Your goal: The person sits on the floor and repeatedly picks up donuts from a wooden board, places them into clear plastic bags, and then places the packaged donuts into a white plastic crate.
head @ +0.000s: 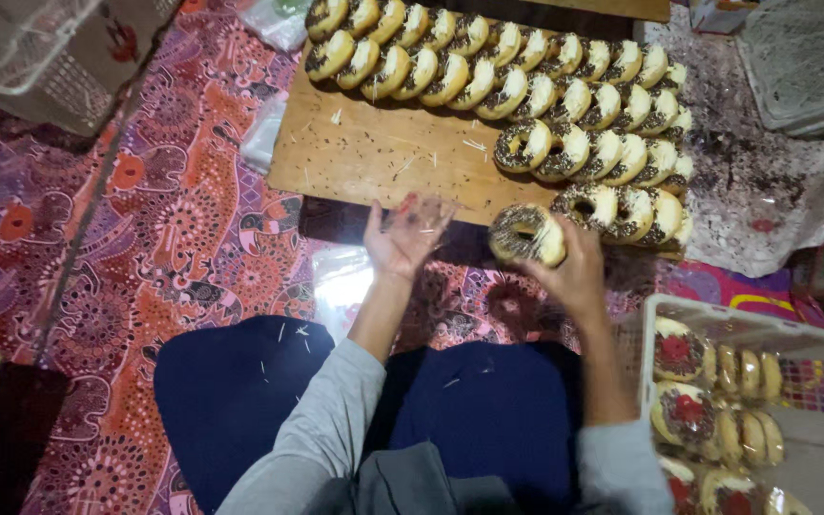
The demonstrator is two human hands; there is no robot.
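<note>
**Sprinkled doughnut lifted at the board's edge**

The right hand (579, 272) grasps a round pale doughnut topped with dark chocolate sprinkles (526, 235), holding it just above the near edge of the low wooden board (374, 153). The left hand (404, 234) is released, palm up and fingers spread, beside it. Rows of similar sprinkled doughnuts (526, 81) lean on the board. A white plastic basket (751, 329) of wrapped doughnuts sits at the right, on the patterned floor cloth (164, 219).
</note>
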